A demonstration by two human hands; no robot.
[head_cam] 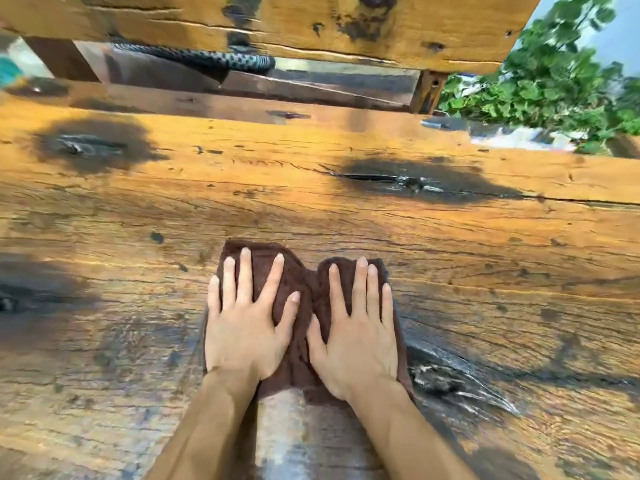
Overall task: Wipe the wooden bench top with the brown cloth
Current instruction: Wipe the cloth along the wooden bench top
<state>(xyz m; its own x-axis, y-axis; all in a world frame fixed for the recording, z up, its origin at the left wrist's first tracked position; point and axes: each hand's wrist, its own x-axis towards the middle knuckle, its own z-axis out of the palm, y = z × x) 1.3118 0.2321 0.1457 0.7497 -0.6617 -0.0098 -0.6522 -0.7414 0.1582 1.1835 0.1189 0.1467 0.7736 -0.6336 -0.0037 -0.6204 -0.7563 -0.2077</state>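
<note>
- Under both palms, on the near middle of the worn, cracked orange-brown wooden counter [485, 254], lies a rumpled dark brown cloth [302, 296].
- The left hand [242, 327] and right hand [356, 341] press it flat side by side, fingers [245, 275] straight and spread, gripping nothing.
- Right of the right hand, nearer than its fingers, a shiny dark knot [450, 379] glistens.
- Well beyond the fingers, a black cracked stain [415, 181] marks the wood.
- Farthest off, a thick wooden back plank [381, 26] crosses, with a green leafy plant [554, 74] to its right.
</note>
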